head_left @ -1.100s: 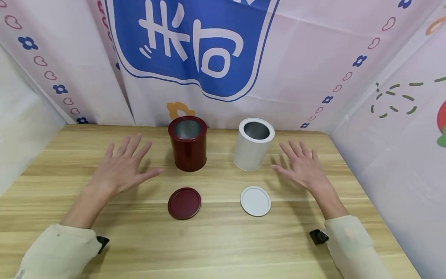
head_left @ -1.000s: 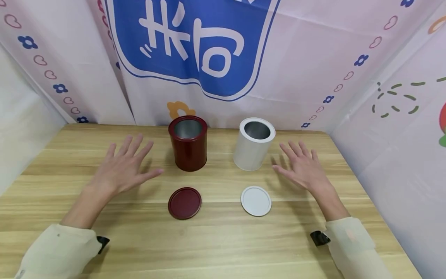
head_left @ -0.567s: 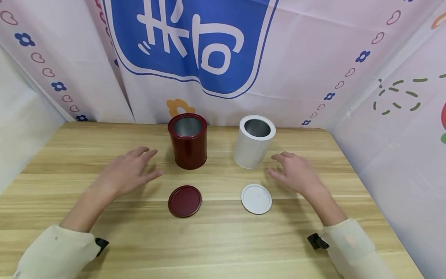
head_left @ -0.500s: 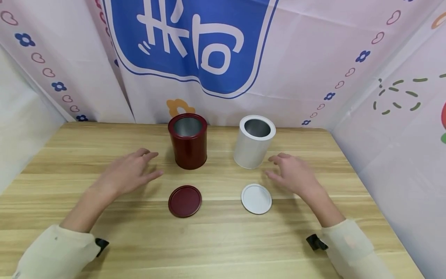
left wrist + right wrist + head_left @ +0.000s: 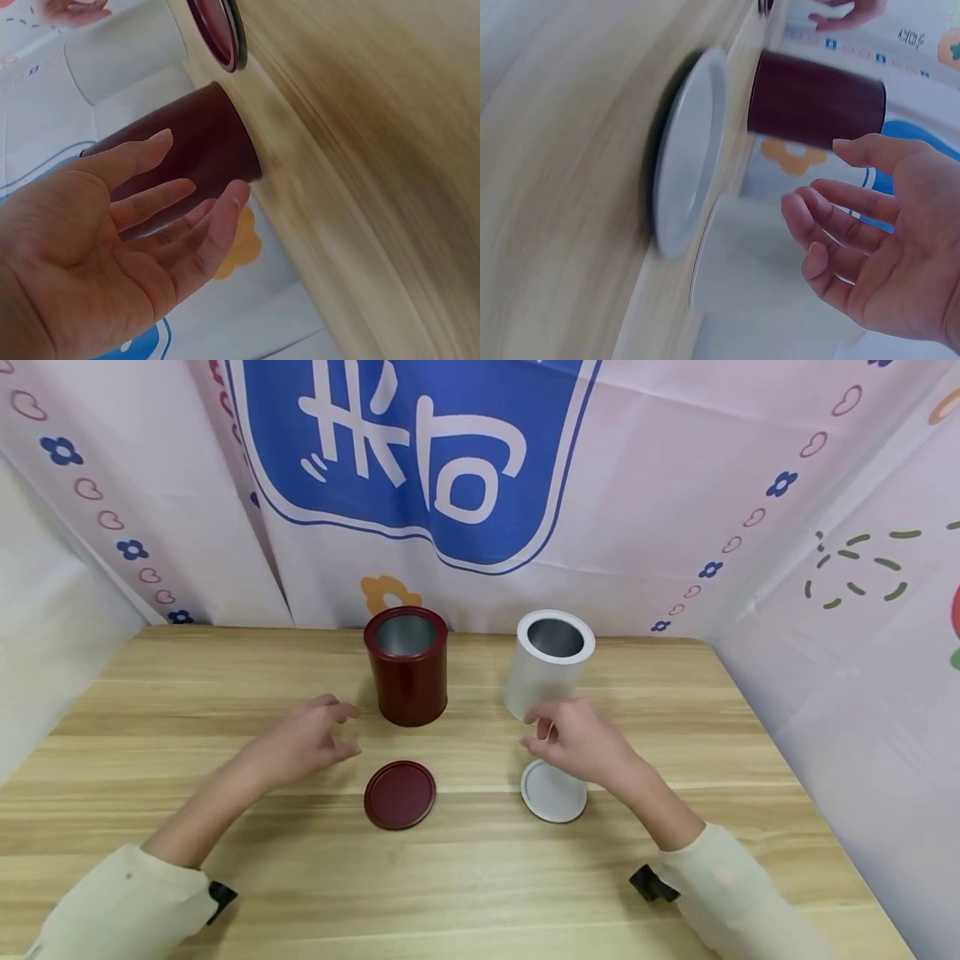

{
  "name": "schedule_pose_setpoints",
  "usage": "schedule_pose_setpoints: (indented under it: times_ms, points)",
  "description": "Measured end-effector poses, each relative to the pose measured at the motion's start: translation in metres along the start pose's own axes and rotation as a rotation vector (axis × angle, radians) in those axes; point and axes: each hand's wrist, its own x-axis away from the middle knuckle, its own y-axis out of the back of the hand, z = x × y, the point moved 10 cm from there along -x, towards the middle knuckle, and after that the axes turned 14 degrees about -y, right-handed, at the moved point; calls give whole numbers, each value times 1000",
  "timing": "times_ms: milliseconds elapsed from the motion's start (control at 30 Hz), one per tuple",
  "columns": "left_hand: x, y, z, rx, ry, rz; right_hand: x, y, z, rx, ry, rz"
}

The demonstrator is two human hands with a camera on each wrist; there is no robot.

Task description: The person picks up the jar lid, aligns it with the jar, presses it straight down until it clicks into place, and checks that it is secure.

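Note:
A dark red tin can (image 5: 410, 681) and a white tin can (image 5: 542, 681) stand upright and uncovered near the back of the table. In front of them lie a dark red lid (image 5: 400, 795) and a white lid (image 5: 553, 797), both flat. My left hand (image 5: 300, 743) hovers left of the red can and red lid, fingers loosely bent, holding nothing. Above the far edge of the white lid and in front of the white can is my right hand (image 5: 581, 739), its fingers relaxed and holding nothing; the right wrist view shows the hand (image 5: 885, 240) apart from the lid.
The wooden table (image 5: 465, 885) ends at the back against a hanging printed cloth (image 5: 637, 485). More cloth (image 5: 840, 693) borders the right side. Each sleeve (image 5: 127, 893) carries a black device at the wrist.
My right hand has moved left from beside the white can to over the white lid. The left hand has shifted slightly right. Both hands' spread fingers have bent. Cans and lids stay put.

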Motion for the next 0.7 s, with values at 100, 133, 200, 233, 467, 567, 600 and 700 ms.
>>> schedule_pose_setpoints:
  times_ms: [100,133,200,233,467,567,600,700]
  points:
    - [-2,-5,-2,27,-8,9,-2,-10,11,-74,23,47]
    - [-2,-6,-2,33,-7,12,-3,-14,15,-93,28,65]
    - [-3,-9,-2,51,-3,21,-5,-21,24,-122,33,97]
    - [-3,-10,-3,58,4,26,-6,-25,28,-132,32,112]
    - [-1,-21,0,176,97,78,-12,-54,49,-280,-27,275]
    - [3,-27,0,278,133,90,-13,-69,53,-373,-73,372]
    - [5,-30,0,308,143,93,-14,-74,54,-398,-83,400]
    - [7,-36,1,370,160,95,-15,-89,56,-470,-118,471]
